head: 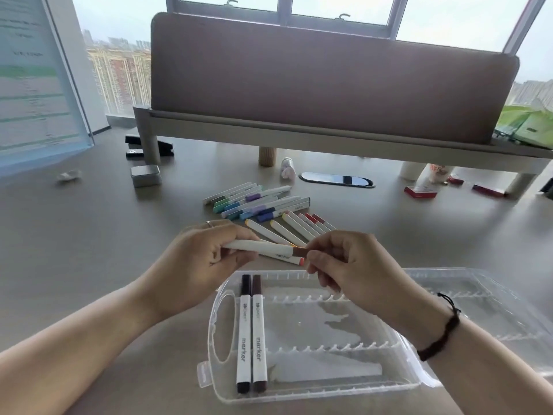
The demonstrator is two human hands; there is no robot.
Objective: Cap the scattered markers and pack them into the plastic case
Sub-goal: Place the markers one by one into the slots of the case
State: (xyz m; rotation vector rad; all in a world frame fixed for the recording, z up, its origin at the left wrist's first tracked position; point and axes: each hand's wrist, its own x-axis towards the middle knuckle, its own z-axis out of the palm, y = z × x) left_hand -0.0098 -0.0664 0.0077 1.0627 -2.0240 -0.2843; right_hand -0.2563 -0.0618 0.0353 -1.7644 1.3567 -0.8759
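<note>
My left hand (206,259) grips the white barrel of a marker (263,247) held level above the desk. My right hand (344,262) pinches the brown cap (300,252) on that marker's right end. Below the hands lies an open clear plastic case (314,327) with slotted rails. Two capped markers (251,333), one dark and one brown, lie side by side in its leftmost slots. Several loose markers (263,205) in green, blue, purple, yellow and red lie on the desk beyond my hands. One orange-tipped marker (291,259) lies just under the held one.
A raised shelf with a brown panel (329,85) spans the back of the desk. A small metal tin (145,175), a black stapler (149,148), red boxes (420,191) and a cable port (336,179) sit near it. The case's open lid (493,295) extends right.
</note>
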